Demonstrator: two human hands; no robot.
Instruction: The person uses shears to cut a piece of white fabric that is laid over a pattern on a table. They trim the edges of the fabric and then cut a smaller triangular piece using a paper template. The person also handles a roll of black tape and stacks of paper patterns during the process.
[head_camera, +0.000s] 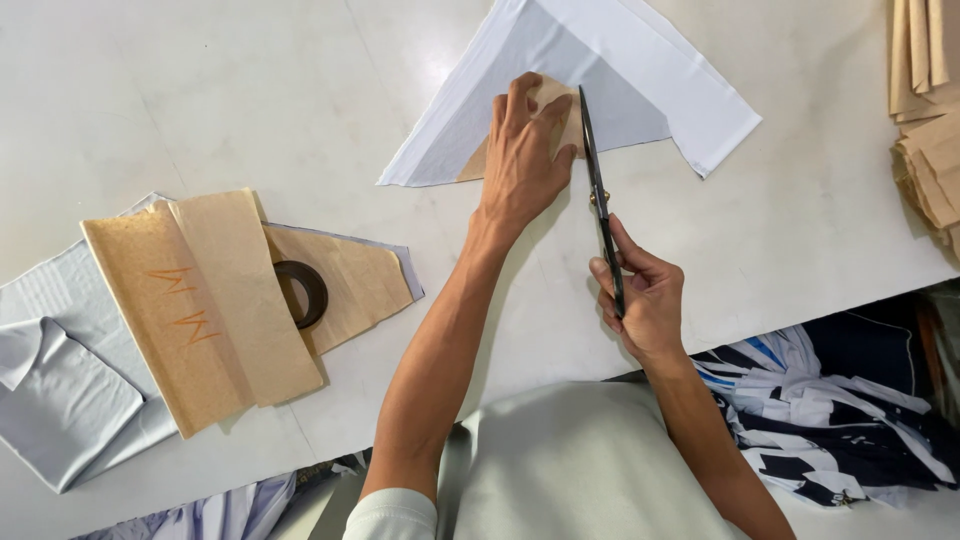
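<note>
The left hand (522, 150) is lying flat, pressing one paper pattern (553, 100) onto one white cloth (640, 70) at upper centre. The right hand (640, 295) is gripping one pair of scissors (598, 190).

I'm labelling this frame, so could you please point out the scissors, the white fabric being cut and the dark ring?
scissors (597, 190): head view, on the pivot of the blades.
white fabric (640, 70): head view, on its upper fold.
dark ring (312, 290): head view, on its right rim.
</note>
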